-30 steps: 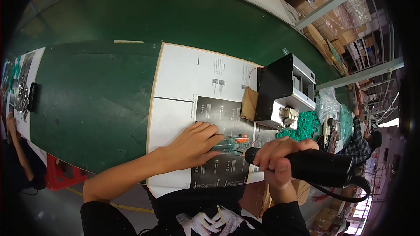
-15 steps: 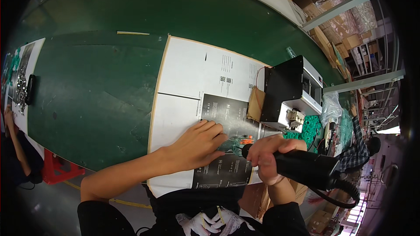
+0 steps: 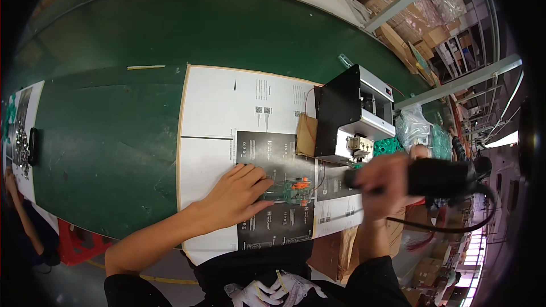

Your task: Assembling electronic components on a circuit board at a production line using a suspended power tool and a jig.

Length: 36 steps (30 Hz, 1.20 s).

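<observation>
My left hand (image 3: 242,193) lies on the printed sheet, fingers curled and thumb below, pinching the left end of a small translucent green plastic assembly (image 3: 290,194). Orange parts show at the assembly's right end. My right hand (image 3: 384,185), smeared by motion, is wrapped round a black electric screwdriver (image 3: 435,177). The screwdriver is held roughly level, its blurred tip pointing left, apart from the assembly. A cable hangs in a loop from its rear end. Just beyond the tip stands a black and silver screw feeder (image 3: 355,119).
The white and black printed sheet (image 3: 210,102) covers part of the green table (image 3: 108,125). Green plastic rings (image 3: 388,146) and clear bags (image 3: 414,127) lie right of the feeder. At far left sit a tray of small metal parts (image 3: 21,142) and another person's arm (image 3: 24,210).
My right hand has carried the screwdriver rightward, away from the assembly, whose orange end now shows more fully. My left hand keeps its hold. The whole view has shifted slightly.
</observation>
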Available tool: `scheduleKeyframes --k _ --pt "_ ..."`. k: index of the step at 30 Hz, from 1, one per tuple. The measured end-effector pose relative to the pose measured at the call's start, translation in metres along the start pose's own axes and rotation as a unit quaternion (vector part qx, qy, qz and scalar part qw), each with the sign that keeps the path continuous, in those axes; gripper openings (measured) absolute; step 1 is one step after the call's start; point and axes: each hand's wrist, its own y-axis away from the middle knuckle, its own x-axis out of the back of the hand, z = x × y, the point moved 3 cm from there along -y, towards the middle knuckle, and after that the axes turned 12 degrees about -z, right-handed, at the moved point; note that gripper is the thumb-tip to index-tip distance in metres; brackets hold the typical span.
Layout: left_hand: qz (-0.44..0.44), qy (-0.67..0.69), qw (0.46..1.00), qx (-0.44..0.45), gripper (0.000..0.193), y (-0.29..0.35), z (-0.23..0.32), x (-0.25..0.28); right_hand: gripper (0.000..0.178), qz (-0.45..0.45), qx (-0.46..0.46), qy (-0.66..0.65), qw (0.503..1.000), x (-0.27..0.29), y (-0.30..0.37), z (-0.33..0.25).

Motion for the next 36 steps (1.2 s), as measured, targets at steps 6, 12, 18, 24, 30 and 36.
scheduleKeyframes --k 6,12,18,24,30,36 --pt "-0.012 -0.001 1.0 0.009 0.037 -0.001 0.003 -0.001 0.033 0.183 0.039 0.162 0.969 0.047 -0.032 -0.009" --pt "0.001 0.001 1.0 -0.003 0.037 0.002 -0.002 -0.003 0.036 0.149 -0.031 0.127 0.98 0.04 -0.021 -0.006" --pt "0.0 -0.004 1.0 -0.007 0.039 -0.002 0.0 -0.003 0.047 0.013 0.0 -0.027 1.0 -0.033 0.014 -0.02" --pt "0.007 -0.011 1.0 0.002 0.03 0.003 0.0 -0.003 0.047 -0.074 -0.044 -0.029 0.996 -0.094 0.013 0.001" --pt "0.011 -0.028 1.0 -0.004 0.03 0.002 0.0 -0.006 0.045 -0.089 -0.064 -0.041 0.993 -0.092 0.018 0.014" --pt "0.007 -0.026 1.0 -0.004 0.031 0.003 -0.001 -0.004 0.043 -0.12 -0.068 -0.04 0.99 -0.102 0.026 0.022"
